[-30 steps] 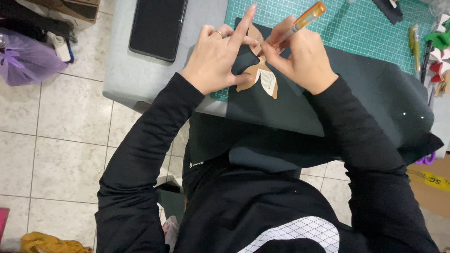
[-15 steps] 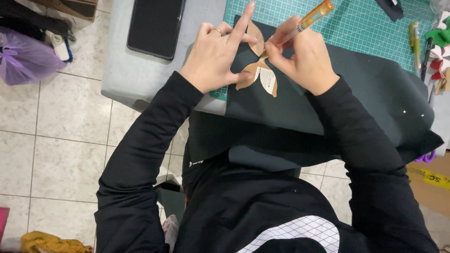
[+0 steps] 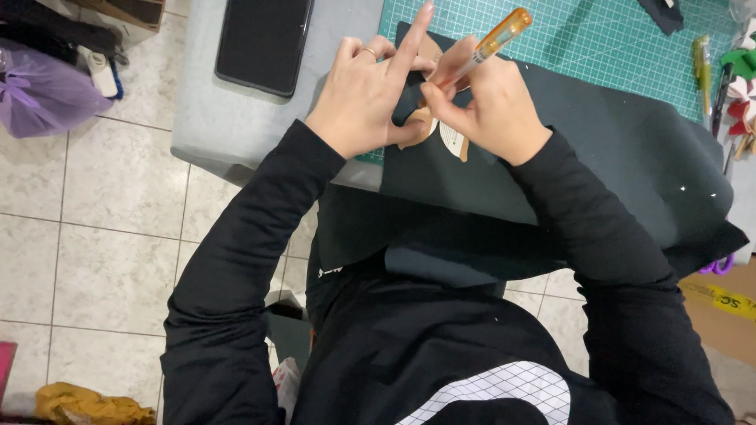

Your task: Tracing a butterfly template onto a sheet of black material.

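My left hand (image 3: 370, 90) presses down on a tan paper template (image 3: 450, 140) that lies on a large dark sheet (image 3: 614, 149), with the index finger stretched out straight. My right hand (image 3: 484, 106) grips an orange translucent pen (image 3: 492, 39), its tip down at the template's edge between both hands. The pen's tip is hidden by my fingers. The dark sheet lies over a green cutting mat (image 3: 598, 35) and hangs over the table's near edge towards my lap.
A black phone (image 3: 264, 39) lies face down on the grey table (image 3: 213, 118) at the left. Craft tools and coloured paper pieces (image 3: 732, 71) sit at the right edge. A purple bag (image 3: 39, 90) lies on the tiled floor; a cardboard box (image 3: 720, 311) stands lower right.
Both hands have shifted slightly up and left over the template. The pen has tilted a little as my right hand works along the template's edge.
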